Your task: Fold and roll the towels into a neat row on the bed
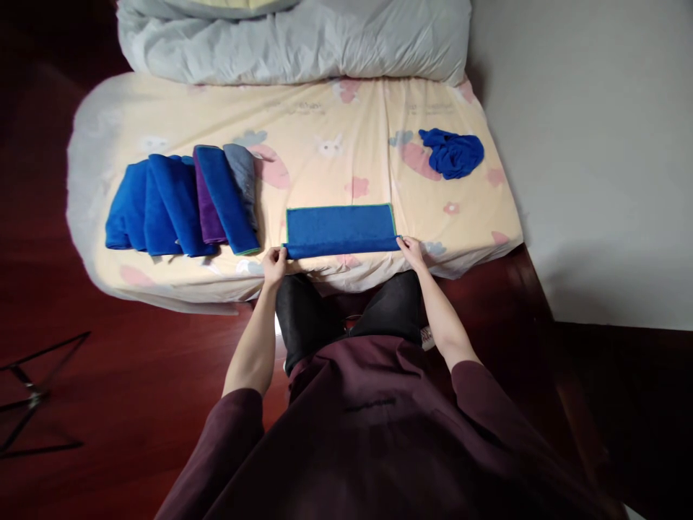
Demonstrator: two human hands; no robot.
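Note:
A blue towel (340,222) with a green edge lies flat near the front of the bed, its near edge folded over into a narrow strip. My left hand (275,264) pinches the strip's left end, and my right hand (411,251) pinches its right end. Left of it, several folded blue towels (167,209) overlap in a row, with a purple towel (208,198) and a grey towel (242,173) among them. Off to the right sits a crumpled blue cloth (453,154).
The bed (336,115) has a patterned yellow sheet. A bundled pale quilt (303,40) runs along its far side. A grey wall (590,159) stands at the right. On the dark red floor (151,390), black stand legs (35,396) show at the left.

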